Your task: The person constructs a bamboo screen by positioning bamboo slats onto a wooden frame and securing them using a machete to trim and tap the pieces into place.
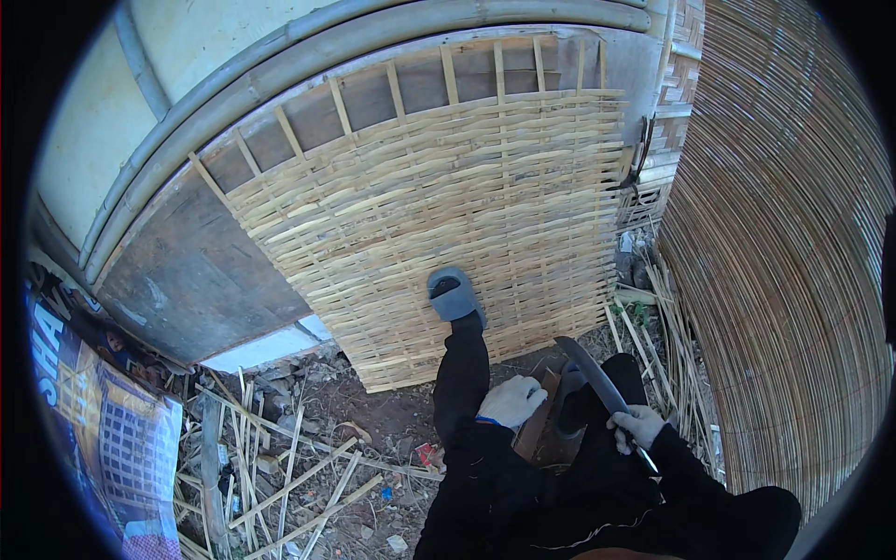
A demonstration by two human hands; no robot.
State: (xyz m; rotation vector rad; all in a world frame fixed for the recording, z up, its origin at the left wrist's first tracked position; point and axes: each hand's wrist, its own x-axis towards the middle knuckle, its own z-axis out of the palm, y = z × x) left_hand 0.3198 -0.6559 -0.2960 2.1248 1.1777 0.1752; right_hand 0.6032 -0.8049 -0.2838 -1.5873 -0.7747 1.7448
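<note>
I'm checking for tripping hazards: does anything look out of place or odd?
Yes: loose strips lie strewn at crossing angles at lower left, near a red scrap that looks like litter. Also, one slipper appears to rest on the woven mat, an unusual spot for footwear.

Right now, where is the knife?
Right of centre, low in the head view, the knife is in the gloved right hand, its tip toward the woven panel.

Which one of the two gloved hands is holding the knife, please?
The right hand: it grips the long knife, while the left hand is apart from that knife.
</note>
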